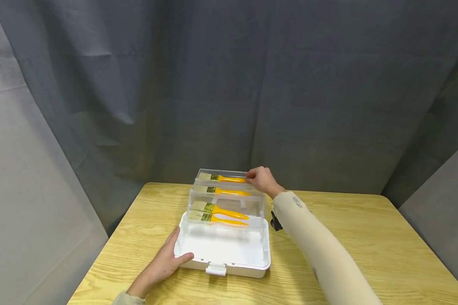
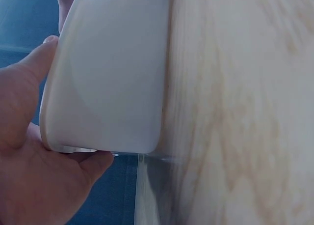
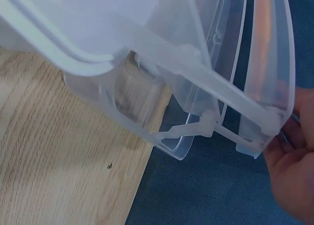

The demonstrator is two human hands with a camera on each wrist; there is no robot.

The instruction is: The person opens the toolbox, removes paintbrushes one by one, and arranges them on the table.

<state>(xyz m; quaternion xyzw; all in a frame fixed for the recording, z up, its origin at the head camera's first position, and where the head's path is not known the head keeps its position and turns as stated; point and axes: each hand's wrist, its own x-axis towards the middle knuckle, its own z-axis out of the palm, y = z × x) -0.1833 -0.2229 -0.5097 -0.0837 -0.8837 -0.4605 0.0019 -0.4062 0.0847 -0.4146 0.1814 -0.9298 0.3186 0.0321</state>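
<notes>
Brushes [image 1: 229,212] in a box's clear trays [image 1: 257,208]

The white box [image 1: 244,271] stands at lower centre, trays tiered over its rear. The left hand [image 1: 166,260] grips its lower-left corner, thumb over the rim. The right hand [image 1: 264,180] has fingers bent at the top tray's right end; whether pinching tray or brush, I cannot tell. Wooden surface [image 1: 347,237] beneath; dark curtain [image 1: 213,84] above.

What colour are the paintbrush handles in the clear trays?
Yellow-orange paintbrush handles, seen best in the head view.

Small dark lettering [image 1: 297,203] seen on right sleeve [image 1: 328,250], four o'clock in head view; wording cannot be made out.
</notes>
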